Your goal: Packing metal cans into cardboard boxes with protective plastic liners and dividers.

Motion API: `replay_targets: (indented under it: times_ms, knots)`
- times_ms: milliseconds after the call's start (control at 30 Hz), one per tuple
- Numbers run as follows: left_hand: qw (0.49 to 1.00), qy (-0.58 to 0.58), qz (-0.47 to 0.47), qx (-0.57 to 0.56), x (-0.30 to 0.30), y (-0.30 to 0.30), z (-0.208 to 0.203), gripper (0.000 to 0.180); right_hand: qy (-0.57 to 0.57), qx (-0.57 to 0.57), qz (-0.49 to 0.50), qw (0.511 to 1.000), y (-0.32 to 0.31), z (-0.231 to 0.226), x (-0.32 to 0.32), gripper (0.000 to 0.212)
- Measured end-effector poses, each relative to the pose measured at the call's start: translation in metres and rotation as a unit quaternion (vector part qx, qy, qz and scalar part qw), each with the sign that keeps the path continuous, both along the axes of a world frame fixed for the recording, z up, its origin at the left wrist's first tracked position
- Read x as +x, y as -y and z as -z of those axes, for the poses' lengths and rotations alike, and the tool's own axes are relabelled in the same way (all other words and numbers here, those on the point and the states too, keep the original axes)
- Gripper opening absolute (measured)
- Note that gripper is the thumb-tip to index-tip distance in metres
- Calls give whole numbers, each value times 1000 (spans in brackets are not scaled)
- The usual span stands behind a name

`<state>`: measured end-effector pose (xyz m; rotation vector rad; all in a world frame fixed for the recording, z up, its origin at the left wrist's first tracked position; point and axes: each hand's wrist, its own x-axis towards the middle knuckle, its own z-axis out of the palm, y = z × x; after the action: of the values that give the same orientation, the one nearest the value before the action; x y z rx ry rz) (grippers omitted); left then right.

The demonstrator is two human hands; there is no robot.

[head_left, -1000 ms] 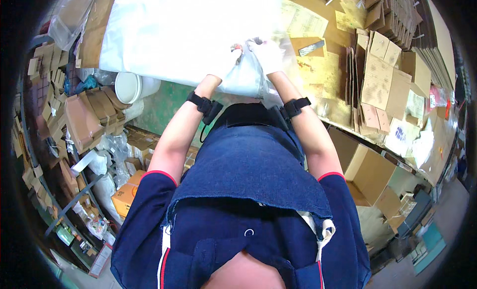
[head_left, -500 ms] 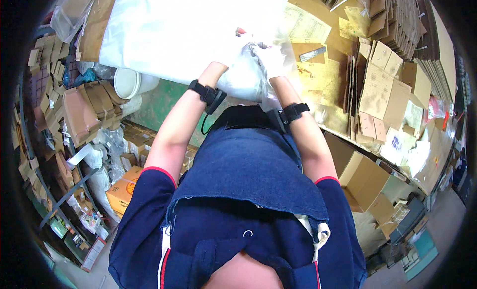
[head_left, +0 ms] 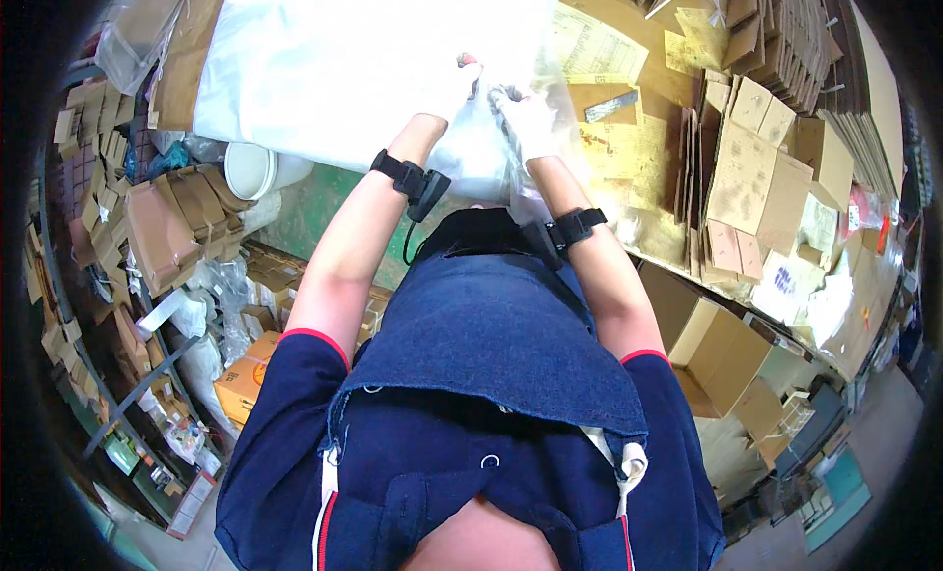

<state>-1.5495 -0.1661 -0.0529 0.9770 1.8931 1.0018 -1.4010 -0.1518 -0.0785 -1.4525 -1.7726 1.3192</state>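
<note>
A large stack of clear-white plastic sheeting [head_left: 324, 70] covers the table's left and middle, glaring brightly. My right hand [head_left: 528, 124], in a white glove with greyed fingertips, is closed on a gathered fold of plastic sheet at the near right edge. Just left of it, my left hand [head_left: 454, 92] lies over the sheeting in a white glove with a reddish fingertip. Glare washes out most of that glove, so its grip cannot be made out. Loose clear film hangs below both hands toward my apron [head_left: 491, 316]. Black straps with small devices circle both wrists.
Right of the sheeting lie yellowed printed papers [head_left: 629, 159] and a dark grey bar [head_left: 611, 106]. Flattened cardboard pieces [head_left: 742, 168] stand farther right, above an open carton [head_left: 717, 360]. On the left are a white bucket [head_left: 250, 168], cardboard scraps [head_left: 162, 232] and an orange box [head_left: 246, 380].
My hands have drawn slightly apart: the left has shifted a little left, while the right stays near the fold. The plastic between them has spread slightly.
</note>
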Motion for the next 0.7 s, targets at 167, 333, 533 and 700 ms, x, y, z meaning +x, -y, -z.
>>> replay_targets:
  times_ms: [167, 333, 533, 700]
  knots:
    - [965, 171, -192, 44, 0, -7, 2, 27, -144, -204, 74, 966, 9, -16, 11, 26]
    - [940, 16, -311, 141, -50, 5, 37, 22, -77, -152, -47, 984, 25, -51, 0, 20]
    - [979, -159, -62, 113, -35, 70, -64, 37, -235, -251, 83, 935, -36, -72, 17, 49]
    - [968, -244, -61, -15, -42, 171, -159, 47, -276, -248, 125, 920, -92, -78, -20, 64]
